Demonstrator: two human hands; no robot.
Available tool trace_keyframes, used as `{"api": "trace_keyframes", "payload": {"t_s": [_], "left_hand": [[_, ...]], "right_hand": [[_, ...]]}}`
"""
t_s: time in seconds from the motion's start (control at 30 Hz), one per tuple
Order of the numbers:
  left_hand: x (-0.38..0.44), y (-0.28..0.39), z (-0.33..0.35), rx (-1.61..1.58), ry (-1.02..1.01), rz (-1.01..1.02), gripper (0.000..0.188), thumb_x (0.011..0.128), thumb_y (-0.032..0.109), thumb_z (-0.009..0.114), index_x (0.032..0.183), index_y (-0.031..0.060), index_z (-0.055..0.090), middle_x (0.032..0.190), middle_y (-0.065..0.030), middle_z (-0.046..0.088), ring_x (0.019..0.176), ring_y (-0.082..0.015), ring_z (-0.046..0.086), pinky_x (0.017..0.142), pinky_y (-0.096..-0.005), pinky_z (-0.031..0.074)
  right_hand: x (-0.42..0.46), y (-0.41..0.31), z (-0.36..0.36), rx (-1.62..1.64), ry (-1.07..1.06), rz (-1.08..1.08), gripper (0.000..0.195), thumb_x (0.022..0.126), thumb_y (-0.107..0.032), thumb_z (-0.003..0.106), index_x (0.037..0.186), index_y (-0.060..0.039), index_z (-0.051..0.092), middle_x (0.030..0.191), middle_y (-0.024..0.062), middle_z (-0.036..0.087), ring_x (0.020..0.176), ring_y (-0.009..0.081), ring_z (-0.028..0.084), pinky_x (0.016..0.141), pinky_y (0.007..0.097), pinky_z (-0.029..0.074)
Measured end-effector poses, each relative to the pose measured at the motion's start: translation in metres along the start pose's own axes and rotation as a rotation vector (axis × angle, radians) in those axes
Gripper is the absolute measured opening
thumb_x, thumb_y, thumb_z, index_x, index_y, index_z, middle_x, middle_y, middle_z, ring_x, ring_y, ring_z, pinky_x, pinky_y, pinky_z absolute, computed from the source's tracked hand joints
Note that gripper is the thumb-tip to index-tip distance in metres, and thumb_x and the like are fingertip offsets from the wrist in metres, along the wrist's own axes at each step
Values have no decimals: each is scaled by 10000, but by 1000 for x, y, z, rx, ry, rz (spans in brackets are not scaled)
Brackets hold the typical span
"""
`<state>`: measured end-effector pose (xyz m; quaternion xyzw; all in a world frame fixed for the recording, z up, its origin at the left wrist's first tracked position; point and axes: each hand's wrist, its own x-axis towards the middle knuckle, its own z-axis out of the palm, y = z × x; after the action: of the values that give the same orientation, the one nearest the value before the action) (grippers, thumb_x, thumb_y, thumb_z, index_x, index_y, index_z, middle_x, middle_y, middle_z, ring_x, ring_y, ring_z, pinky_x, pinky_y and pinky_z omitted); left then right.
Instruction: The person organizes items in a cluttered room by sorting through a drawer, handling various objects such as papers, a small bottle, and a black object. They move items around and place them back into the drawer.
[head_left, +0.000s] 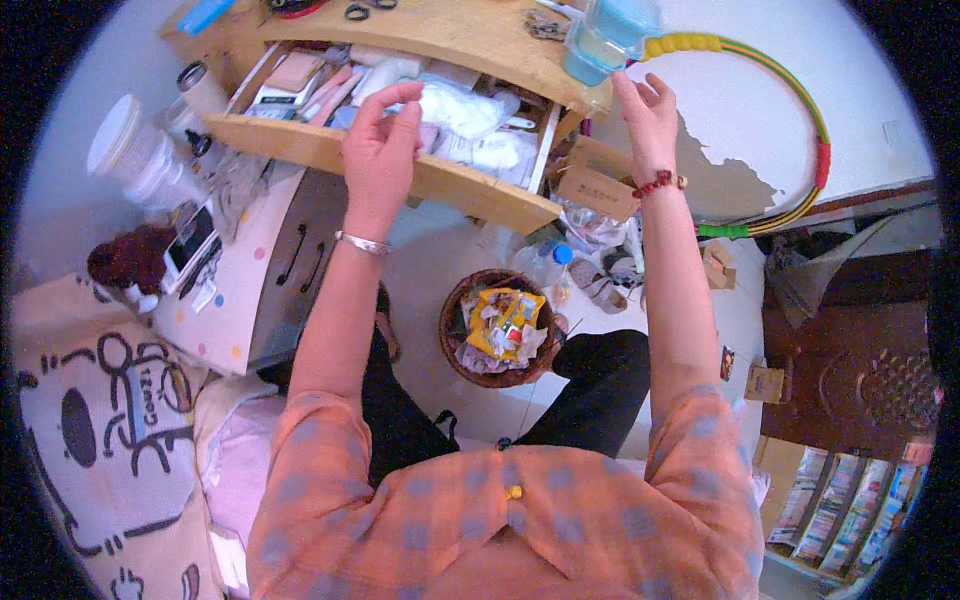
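An open wooden drawer full of packets and white plastic-wrapped items juts from a wooden desk. Over its front edge is my left hand, fingers curled and apart, with nothing visible in it. My right hand is raised at the desk's right corner, its fingertips at the lower edge of a blue translucent plastic container. Whether the fingers grip the container or only touch it cannot be told. White plastic-wrapped packs lie in the drawer just right of my left hand.
A wicker basket of wrappers stands on the floor between my legs. A hula hoop leans at the right. Beneath it are a cardboard box, a bottle with a blue cap and shoes. A smartphone lies on the left cabinet.
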<state>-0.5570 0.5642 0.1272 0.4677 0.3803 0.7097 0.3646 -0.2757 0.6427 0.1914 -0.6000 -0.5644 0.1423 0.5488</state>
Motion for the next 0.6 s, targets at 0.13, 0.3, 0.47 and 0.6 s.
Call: {"api": "trace_keyframes", "payload": {"t_s": [0.13, 0.3, 0.47, 0.6], "left_hand": [[12, -31, 31, -164, -48, -41, 187, 912, 109, 578, 1084, 43, 613, 826, 15, 615, 587, -16, 474, 515, -171, 397], [28, -48, 16, -183, -15, -55, 205, 922, 68, 527, 1111, 33, 601, 1014, -46, 628, 595, -38, 453, 531, -194, 397], [38, -44, 14, -186, -23, -100, 207, 910, 61, 535, 1104, 29, 602, 1018, -58, 630, 584, -36, 455, 520, -192, 398], [40, -42, 6, -190, -46, -146, 216, 903, 59, 535, 1106, 30, 601, 1031, -63, 626, 586, -38, 461, 523, -190, 407]], "right_hand": [[20, -5, 13, -188, 15, -112, 621, 763, -413, 725, 1124, 51, 525, 1056, 199, 614, 1001, 276, 599, 866, 370, 467], [-21, -37, 77, -455, -201, -523, 339, 802, -282, 651, 994, -11, 587, 975, 161, 615, 936, 351, 599, 799, 425, 483], [29, -27, 152, -788, -285, -521, 340, 865, -291, 533, 987, 11, 633, 1039, 220, 628, 941, 369, 619, 825, 427, 502], [83, -16, 189, -1025, -456, -212, 327, 862, -226, 505, 963, 45, 655, 1051, 261, 624, 950, 386, 621, 838, 442, 502]]}}
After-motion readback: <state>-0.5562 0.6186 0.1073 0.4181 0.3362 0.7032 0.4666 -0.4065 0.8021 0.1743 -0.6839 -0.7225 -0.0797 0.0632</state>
